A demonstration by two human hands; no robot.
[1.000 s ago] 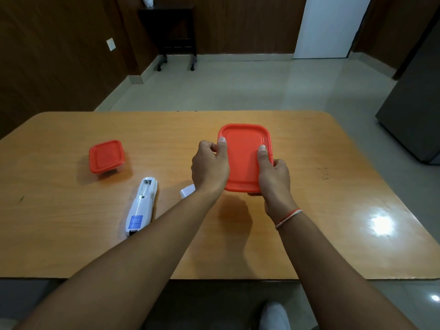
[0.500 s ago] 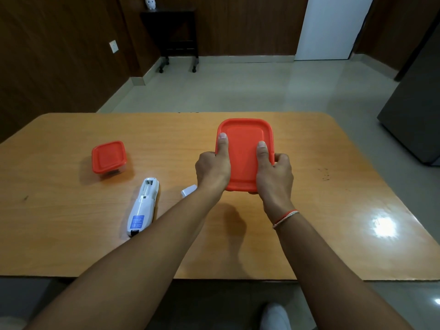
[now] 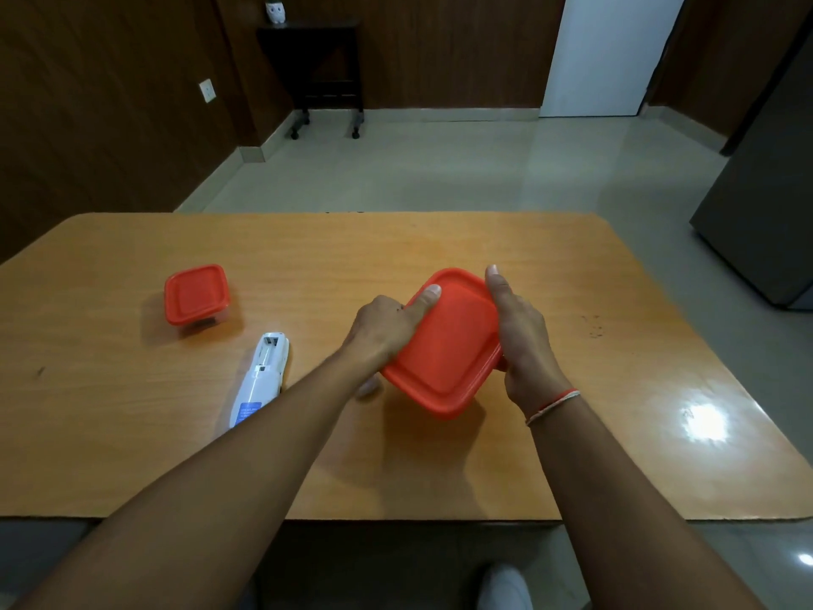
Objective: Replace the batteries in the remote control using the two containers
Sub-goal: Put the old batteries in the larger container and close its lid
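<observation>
Wooden table [image 3: 572,455] under my arms. Both my left hand [image 3: 387,328] and right hand [image 3: 523,336] grip the large red-lidded container [image 3: 448,345], tilted. Left of it lies the remote [image 3: 261,380], battery bay open; beyond the remote sits the small container [image 3: 195,295].

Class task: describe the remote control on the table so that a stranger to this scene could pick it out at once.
Start at the wooden table. On its left half, nearer than the small red-lidded container, lies a long white remote control, clear of the left hand. It is the only white, slim object: back facing up, battery compartment open, blue label at the near end.
</observation>
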